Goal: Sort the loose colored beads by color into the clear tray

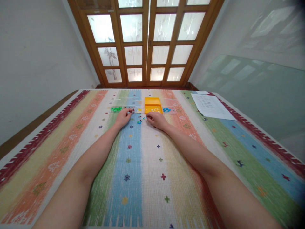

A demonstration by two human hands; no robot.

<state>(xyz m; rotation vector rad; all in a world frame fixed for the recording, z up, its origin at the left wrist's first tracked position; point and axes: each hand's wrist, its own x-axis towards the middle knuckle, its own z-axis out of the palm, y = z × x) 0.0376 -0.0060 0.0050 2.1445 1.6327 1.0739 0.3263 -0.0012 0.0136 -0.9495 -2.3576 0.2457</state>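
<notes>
My left hand (123,117) reaches over the near edge of a clear box with dark brown-red pieces (125,108). Its thumb and fingers come together at the tips; what they hold, if anything, is too small to make out. Bright green pieces (116,109) fill the compartment to its left. My right hand (156,120) rests in front of an open yellow box (152,101) with small white pieces (155,109) inside. Its fingers are curled in a pinch, their contents unclear. Between the hands, several loose blue, green and dark pieces (139,122) lie on the cloth.
Right of the yellow box, a clear compartment holds blue pieces (166,110). Yellow pieces (139,109) sit to its left. Printed white paper (212,106) lies at the far right of the striped tablecloth (147,190). Behind the table stand wood-framed glass doors (147,47).
</notes>
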